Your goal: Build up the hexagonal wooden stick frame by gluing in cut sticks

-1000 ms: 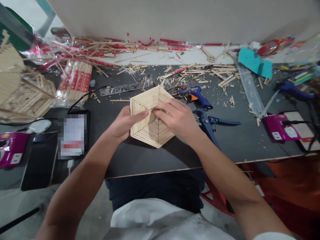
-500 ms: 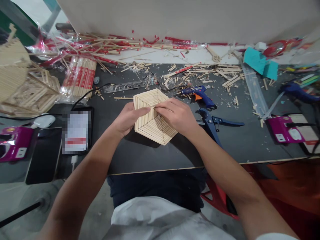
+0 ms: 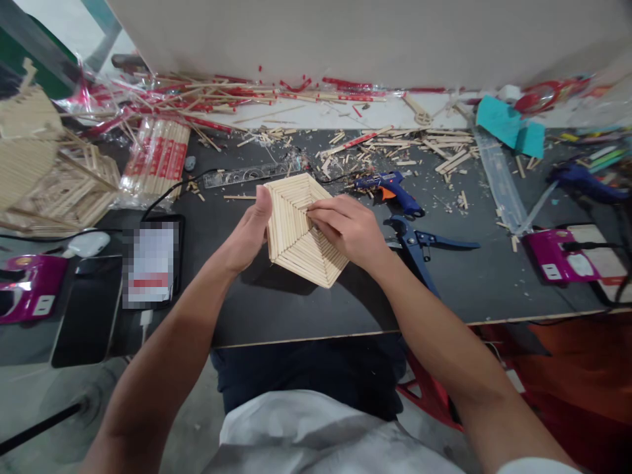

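Note:
A hexagonal panel (image 3: 291,227) of pale wooden sticks, laid in nested rings, is raised at a tilt above the dark table. My left hand (image 3: 251,230) grips its left edge, thumb up along the rim and fingers hidden behind. Over the panel's centre, my right hand (image 3: 348,227) has its thumb and fingers pinched together; anything between them is too small to make out. A blue glue gun (image 3: 390,187) with an orange trigger lies just beyond the right hand. Nearer to the right forearm rests a blue-handled cutter (image 3: 419,243).
Wrapped bundles of sticks (image 3: 158,155) and a larger stick structure (image 3: 74,178) stand at the left, behind phones (image 3: 86,309) and a purple power adapter (image 3: 32,286). Offcuts (image 3: 444,145) litter the back. A clear ruler (image 3: 247,174) lies behind the panel; another purple adapter (image 3: 563,253) sits right.
My left thumb has lifted off the panel's face and moved to its left rim. The panel has turned slightly. My right hand stays pinched at the centre.

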Available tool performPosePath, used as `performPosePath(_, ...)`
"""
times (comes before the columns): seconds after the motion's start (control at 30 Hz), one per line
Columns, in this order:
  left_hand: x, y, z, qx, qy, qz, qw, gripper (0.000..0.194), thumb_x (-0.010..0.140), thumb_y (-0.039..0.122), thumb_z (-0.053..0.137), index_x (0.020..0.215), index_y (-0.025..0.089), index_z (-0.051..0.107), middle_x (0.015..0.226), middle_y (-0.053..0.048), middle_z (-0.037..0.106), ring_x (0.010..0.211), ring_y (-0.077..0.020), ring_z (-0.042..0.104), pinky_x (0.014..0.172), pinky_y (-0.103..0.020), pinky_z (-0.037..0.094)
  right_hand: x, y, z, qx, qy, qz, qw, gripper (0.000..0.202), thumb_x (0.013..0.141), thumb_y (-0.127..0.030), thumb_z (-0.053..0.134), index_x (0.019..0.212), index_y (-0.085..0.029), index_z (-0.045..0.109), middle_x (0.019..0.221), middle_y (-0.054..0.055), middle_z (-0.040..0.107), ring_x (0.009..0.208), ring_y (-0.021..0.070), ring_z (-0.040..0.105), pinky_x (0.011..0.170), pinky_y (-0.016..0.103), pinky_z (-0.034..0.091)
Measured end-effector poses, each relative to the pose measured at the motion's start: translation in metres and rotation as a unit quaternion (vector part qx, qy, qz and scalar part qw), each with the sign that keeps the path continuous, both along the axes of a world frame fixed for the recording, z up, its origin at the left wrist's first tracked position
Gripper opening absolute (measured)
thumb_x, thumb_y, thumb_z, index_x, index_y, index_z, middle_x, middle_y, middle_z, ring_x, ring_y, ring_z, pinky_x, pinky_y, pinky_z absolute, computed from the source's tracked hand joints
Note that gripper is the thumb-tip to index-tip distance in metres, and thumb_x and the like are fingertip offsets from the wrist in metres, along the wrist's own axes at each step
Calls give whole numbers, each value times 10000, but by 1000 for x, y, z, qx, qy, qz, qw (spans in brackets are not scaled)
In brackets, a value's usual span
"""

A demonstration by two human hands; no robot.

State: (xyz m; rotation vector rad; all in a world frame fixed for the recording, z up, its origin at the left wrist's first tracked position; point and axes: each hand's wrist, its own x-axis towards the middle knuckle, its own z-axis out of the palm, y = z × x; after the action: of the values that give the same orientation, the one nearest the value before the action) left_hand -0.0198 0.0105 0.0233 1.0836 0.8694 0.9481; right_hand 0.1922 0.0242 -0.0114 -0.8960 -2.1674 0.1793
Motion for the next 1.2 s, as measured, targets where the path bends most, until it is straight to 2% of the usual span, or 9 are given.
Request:
performPosePath(0.2,-13,-4,15,45,-25,-92,994,822,814,874,553,1231,190,731,1209,-144,747,1315,-389,616,1087,-492,529,1,-1,7,-35,96,-15,995,217,1023,-301,568,1024,-275,783,1091,52,795,982,199,745,906,396,598)
performPosePath(0.33,-23,-5,19,96,28,-158,982,757,673,510,937,1334,238,686,1320,-126,701,1289,-369,636,1102,-475,528,1,-4,11,-75,179,-16,981,186,997,-335,624,977,-273,798,1035,46,806,953,194,755,880,374,607)
performPosePath(0.4,-20,-6,18,126,98,-117,980,679,696,394,935,1313,242,697,1303,-103,712,1238,-341,667,1096,-461,534,1,-5,11,-106,211,-15,971,174,976,-376,657,963,-279,801,1016,44,808,954,202,755,882,383,609)
performPosePath(0.6,4,-12,5,256,247,85,931,403,807,391,836,1155,203,758,1067,-76,762,1036,-294,708,1009,-393,549,-5,-7,8,-205,297,-21,932,235,906,-472,725,924,-246,788,995,58,797,948,204,739,901,398,601)
performPosePath(0.7,9,-9,-1,338,300,129,883,422,830,423,828,1202,237,755,1132,-93,733,1111,-300,661,1043,-394,501,-9,-10,6,-285,363,-11,887,296,810,-513,792,895,-230,765,987,51,788,930,220,735,898,425,606)
performPosePath(0.8,9,-1,-8,431,346,154,819,421,885,515,758,1233,278,747,1216,-109,692,1189,-299,596,1068,-424,463,-11,-14,2,-388,453,13,802,346,689,-502,856,927,-271,759,1069,18,785,1071,259,716,1015,468,570)
performPosePath(0.93,4,10,-22,496,396,144,759,378,957,541,654,1244,307,732,1246,-112,661,1179,-277,576,1047,-451,463,-13,-16,3,-489,514,57,703,284,660,-384,850,910,-289,755,1183,15,773,1243,274,647,1132,451,493)
performPosePath(1.07,-1,13,-32,489,410,131,759,338,952,507,677,1231,326,739,1347,-110,605,1284,-295,531,1087,-480,445,-15,-13,4,-563,519,55,641,300,606,-327,874,866,-258,741,1065,25,804,1171,293,676,1073,470,535)
performPosePath(1.2,-4,14,-35,427,390,108,809,281,943,483,706,1164,319,762,1466,-91,526,1381,-309,488,1129,-487,436,-16,-11,0,-590,521,48,615,228,665,-297,827,858,-218,737,956,39,811,1064,289,716,1028,472,560)
